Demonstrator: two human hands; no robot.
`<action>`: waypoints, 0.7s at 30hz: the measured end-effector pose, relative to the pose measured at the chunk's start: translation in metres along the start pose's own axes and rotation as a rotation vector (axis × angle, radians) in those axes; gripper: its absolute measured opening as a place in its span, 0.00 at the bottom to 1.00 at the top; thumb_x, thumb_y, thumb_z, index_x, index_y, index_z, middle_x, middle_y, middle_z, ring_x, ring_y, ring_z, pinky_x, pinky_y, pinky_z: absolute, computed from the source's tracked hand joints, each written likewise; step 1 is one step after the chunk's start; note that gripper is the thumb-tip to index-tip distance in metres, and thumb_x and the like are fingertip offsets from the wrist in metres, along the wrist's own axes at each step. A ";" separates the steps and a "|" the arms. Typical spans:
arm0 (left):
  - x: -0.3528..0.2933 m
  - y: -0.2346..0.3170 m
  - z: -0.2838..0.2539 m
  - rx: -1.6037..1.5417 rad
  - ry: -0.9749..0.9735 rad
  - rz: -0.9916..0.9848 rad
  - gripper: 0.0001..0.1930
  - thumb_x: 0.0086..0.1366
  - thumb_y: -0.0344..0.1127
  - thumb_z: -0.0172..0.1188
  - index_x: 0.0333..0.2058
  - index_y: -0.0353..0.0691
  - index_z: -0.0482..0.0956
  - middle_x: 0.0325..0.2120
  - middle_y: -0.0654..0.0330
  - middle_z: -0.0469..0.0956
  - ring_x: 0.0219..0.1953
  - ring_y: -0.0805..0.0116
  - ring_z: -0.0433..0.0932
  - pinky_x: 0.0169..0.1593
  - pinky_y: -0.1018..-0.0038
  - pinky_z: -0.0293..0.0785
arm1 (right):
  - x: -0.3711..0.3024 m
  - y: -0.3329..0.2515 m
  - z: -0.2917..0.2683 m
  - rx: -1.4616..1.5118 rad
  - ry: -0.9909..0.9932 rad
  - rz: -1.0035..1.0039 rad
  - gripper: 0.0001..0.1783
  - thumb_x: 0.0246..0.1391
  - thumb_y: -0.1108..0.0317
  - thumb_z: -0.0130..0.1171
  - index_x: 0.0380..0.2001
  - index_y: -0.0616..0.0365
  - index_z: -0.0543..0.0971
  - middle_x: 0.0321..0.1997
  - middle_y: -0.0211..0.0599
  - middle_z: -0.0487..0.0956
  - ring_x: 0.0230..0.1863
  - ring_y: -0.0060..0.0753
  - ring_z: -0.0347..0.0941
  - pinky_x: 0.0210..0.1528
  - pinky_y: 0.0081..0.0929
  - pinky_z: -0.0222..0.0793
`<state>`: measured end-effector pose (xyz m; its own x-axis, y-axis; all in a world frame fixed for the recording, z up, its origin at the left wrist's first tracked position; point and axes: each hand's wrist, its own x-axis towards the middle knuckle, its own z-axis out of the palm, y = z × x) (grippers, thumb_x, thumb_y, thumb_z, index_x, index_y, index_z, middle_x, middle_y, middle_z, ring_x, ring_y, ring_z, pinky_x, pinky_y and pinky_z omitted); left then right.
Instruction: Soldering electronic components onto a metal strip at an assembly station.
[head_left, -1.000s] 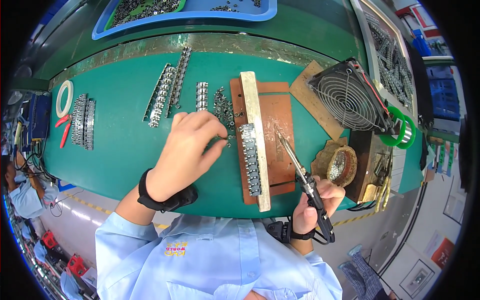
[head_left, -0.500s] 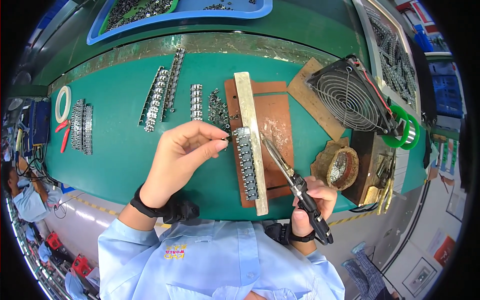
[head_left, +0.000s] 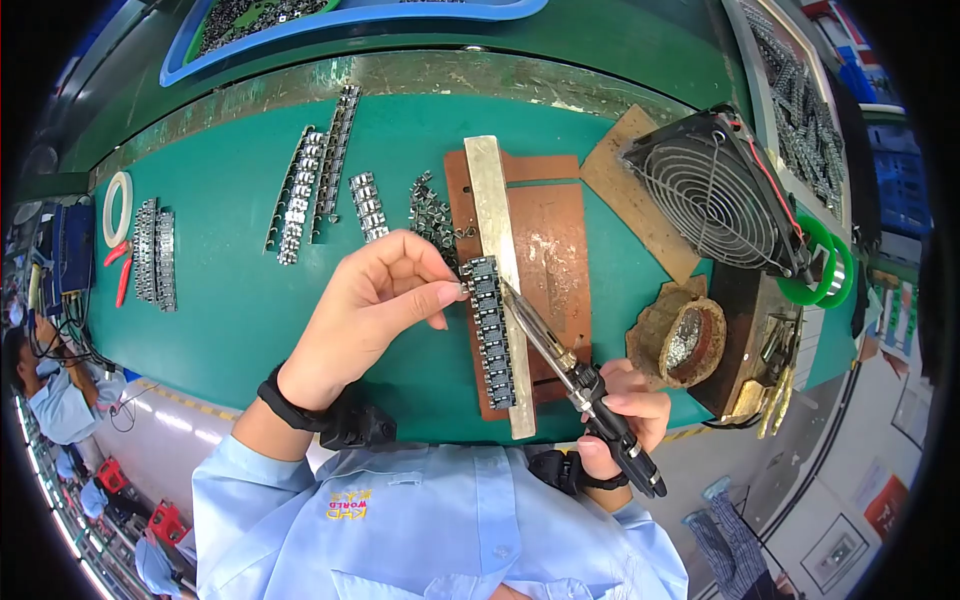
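Component row (head_left: 493, 330) lying along the left edge of the brass bar (head_left: 497, 260) on the brown board (head_left: 555, 260), mid-desk. Since a second ago the left hand (head_left: 375, 310) has drawn back from the loose parts (head_left: 432, 215) near the board's top and now pinches a small part between thumb and forefinger at the row's upper end, the other fingers curled. The soldering iron (head_left: 570, 375), then pointing higher along the bar, has its tip at that same end; the right hand (head_left: 625, 410) is closed round its handle. Judged from this, a fresh piece is being joined to the row.

Room: open green desk (head_left: 230, 300) lies left of the hand, with finished strips (head_left: 310, 180) farther up. To the right, the solder-sponge pot (head_left: 690, 340) and fan (head_left: 715, 195) crowd the board; the desk's near edge runs just below the row.
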<state>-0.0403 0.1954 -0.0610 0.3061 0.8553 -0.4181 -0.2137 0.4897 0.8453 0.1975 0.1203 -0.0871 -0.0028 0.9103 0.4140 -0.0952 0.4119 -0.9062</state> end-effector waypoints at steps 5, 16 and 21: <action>0.006 0.000 -0.005 -0.068 -0.029 -0.038 0.09 0.55 0.24 0.56 0.33 0.40 0.65 0.27 0.64 0.73 0.28 0.77 0.73 0.31 0.83 0.69 | 0.003 0.005 0.005 0.010 -0.028 -0.014 0.25 0.30 0.71 0.69 0.35 0.63 0.71 0.20 0.33 0.71 0.18 0.26 0.61 0.24 0.24 0.53; 0.006 -0.004 -0.013 -0.072 -0.002 -0.042 0.10 0.55 0.24 0.57 0.34 0.40 0.64 0.27 0.64 0.73 0.27 0.77 0.73 0.31 0.84 0.68 | 0.000 0.014 0.014 0.000 -0.078 0.029 0.25 0.29 0.73 0.69 0.35 0.63 0.71 0.20 0.34 0.71 0.19 0.27 0.63 0.24 0.25 0.53; 0.004 -0.005 -0.019 -0.075 -0.009 -0.041 0.10 0.55 0.24 0.56 0.34 0.40 0.64 0.27 0.63 0.73 0.27 0.77 0.73 0.31 0.83 0.68 | -0.003 0.015 0.018 0.000 -0.082 0.050 0.25 0.29 0.73 0.68 0.36 0.63 0.71 0.21 0.34 0.71 0.19 0.27 0.63 0.24 0.27 0.53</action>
<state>-0.0562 0.1991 -0.0734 0.3240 0.8327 -0.4490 -0.2695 0.5362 0.7999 0.1777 0.1227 -0.1008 -0.0894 0.9231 0.3741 -0.0925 0.3663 -0.9259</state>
